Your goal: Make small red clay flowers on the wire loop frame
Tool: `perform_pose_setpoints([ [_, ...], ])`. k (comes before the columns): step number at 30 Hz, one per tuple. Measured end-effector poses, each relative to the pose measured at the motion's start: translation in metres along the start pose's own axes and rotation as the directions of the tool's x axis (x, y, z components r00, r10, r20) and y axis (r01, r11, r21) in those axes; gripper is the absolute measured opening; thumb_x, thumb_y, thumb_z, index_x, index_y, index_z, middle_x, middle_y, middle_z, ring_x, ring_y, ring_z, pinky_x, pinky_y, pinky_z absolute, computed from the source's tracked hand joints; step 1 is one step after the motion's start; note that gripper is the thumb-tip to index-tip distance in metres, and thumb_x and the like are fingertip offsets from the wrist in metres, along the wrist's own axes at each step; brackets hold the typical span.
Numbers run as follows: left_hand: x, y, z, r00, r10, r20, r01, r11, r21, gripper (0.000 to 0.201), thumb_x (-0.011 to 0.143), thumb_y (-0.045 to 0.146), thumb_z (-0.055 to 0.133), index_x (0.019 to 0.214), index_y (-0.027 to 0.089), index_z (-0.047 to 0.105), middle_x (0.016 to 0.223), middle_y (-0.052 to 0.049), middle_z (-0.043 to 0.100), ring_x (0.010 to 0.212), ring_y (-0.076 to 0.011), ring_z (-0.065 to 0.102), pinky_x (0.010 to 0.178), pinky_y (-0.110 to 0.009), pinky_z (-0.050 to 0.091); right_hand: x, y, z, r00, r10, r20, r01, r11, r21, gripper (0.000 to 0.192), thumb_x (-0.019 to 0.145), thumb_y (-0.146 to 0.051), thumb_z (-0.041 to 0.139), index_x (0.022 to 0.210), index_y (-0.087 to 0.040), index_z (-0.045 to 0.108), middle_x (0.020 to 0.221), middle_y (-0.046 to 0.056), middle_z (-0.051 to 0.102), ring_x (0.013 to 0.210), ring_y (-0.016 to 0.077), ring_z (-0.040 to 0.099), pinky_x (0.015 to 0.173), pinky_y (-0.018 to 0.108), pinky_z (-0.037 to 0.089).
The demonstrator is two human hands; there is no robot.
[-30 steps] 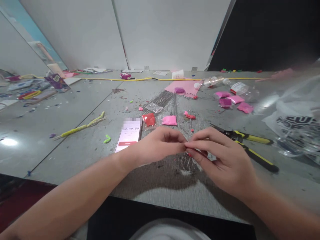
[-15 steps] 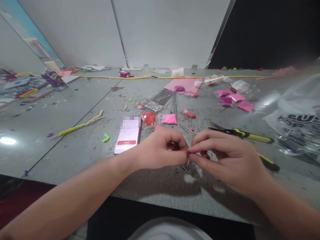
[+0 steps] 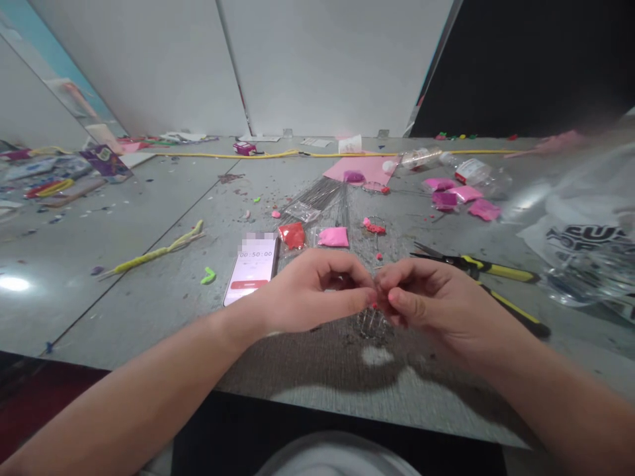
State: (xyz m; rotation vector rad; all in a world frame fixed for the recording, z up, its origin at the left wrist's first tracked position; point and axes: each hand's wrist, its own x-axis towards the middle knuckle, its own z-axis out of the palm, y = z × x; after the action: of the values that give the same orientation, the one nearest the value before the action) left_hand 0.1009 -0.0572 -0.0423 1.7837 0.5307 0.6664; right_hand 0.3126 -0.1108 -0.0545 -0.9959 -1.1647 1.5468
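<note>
My left hand (image 3: 317, 291) is closed, thumb and fingertips pinched together above a small thin wire frame (image 3: 372, 325). A tiny red-pink bit of clay (image 3: 375, 306) shows at the top of that frame. Close against it, my right hand (image 3: 436, 297) is also closed, its thumb bent onto the fingers; whatever lies between them is hidden. Just beyond the hands lies another wire ring with red clay (image 3: 374, 226) on it. A red clay packet (image 3: 292, 236) and a pink clay packet (image 3: 333, 237) lie behind my left hand.
Left of my hands lies a phone (image 3: 252, 268) showing 00:50:00. Yellow-and-black pliers (image 3: 489, 270) lie open by my right hand, with a clear plastic bag (image 3: 585, 231) farther right. Loose wires (image 3: 322, 195), a pink sheet (image 3: 364, 165) and pink packets (image 3: 466, 193) are farther back.
My right thumb has drawn back and bent, and the right fingers have curled in. The red-pink bit above the wire frame now shows. The phone's digits are now readable.
</note>
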Motion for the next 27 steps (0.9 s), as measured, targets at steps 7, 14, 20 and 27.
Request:
perform_pose_setpoints([
  [7,0.005,-0.016,-0.040,0.981,0.030,0.192,-0.169,0.624,0.763,0.027,0.081,0.012,0.068,0.106,0.018,0.079,0.103,-0.008,0.065,0.091,-0.0196,0.062,0.080,-0.030,0.048,0.001,-0.001,-0.003,0.995,-0.090,0.043,0.090,0.996,0.002,0.021,0.075,-0.039,0.091,0.076,-0.025,0.076,0.068,-0.003,0.061,0.060,0.0095,0.051,0.055,0.023,0.040],
  [14,0.012,-0.037,-0.042,0.967,-0.036,0.251,-0.191,0.547,0.815,0.021,0.095,0.025,0.068,0.112,0.020,0.080,0.107,-0.009,0.065,0.098,-0.0215,0.061,0.087,-0.032,0.046,0.005,0.000,-0.005,0.992,-0.121,0.042,0.123,0.992,-0.036,0.025,0.077,-0.041,0.090,0.075,-0.023,0.073,0.068,-0.003,0.061,0.058,0.0100,0.050,0.056,0.026,0.039],
  [20,0.016,-0.042,-0.034,0.975,-0.015,0.220,-0.180,0.518,0.836,0.018,0.096,0.026,0.067,0.103,0.021,0.083,0.100,-0.008,0.067,0.094,-0.0204,0.060,0.086,-0.033,0.045,0.004,-0.002,-0.005,0.992,-0.123,0.036,0.125,0.991,-0.042,0.028,0.078,-0.045,0.088,0.072,-0.022,0.071,0.068,-0.003,0.060,0.059,0.0099,0.050,0.056,0.027,0.038],
  [27,0.016,-0.044,-0.036,0.983,0.055,0.177,-0.174,0.609,0.774,0.015,0.093,0.017,0.069,0.097,0.019,0.082,0.096,-0.007,0.068,0.087,-0.0176,0.062,0.080,-0.031,0.047,0.004,-0.004,-0.003,0.989,-0.149,-0.021,0.146,0.984,-0.103,0.033,0.081,-0.051,0.084,0.070,-0.023,0.071,0.066,-0.001,0.058,0.062,0.0128,0.051,0.056,0.028,0.040],
])
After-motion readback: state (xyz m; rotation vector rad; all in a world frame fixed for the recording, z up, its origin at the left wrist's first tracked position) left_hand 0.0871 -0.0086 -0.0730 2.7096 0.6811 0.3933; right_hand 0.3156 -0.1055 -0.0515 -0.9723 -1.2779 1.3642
